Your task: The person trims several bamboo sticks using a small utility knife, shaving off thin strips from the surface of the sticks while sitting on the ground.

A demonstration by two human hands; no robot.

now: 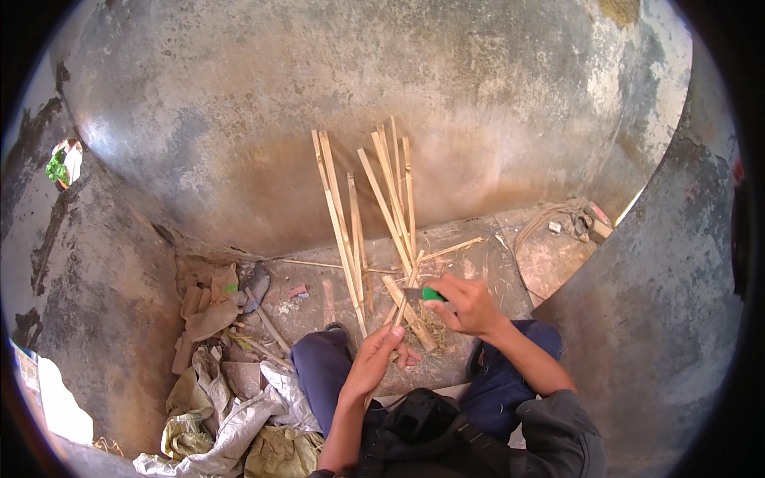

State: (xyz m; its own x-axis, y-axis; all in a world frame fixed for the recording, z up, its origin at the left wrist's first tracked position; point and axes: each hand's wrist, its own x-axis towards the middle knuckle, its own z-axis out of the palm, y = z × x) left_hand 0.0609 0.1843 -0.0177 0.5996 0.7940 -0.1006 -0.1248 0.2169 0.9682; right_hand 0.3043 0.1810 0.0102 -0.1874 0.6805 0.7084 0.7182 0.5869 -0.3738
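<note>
My left hand [376,358] is closed around a thin bamboo strip [401,312], which slants up between my knees. In my right hand [472,305] is a knife with a green handle [433,295]. Its dark blade points left and lies against or just over the strip; I cannot tell which. Under the strip, a thicker piece of split bamboo [420,328] rests slantwise near the floor, with fine shavings [440,338] around it. Beyond my hands, several long bamboo strips lean on the wall in a left bunch [338,211] and a right bunch [388,191].
A curved, stained grey wall [478,95] closes off the far side. Crumpled sacks [231,426] lie at my left, below broken rubble [209,319]. A coiled cord [534,227] lies at the far right, and another grey wall [653,295] rises on my right.
</note>
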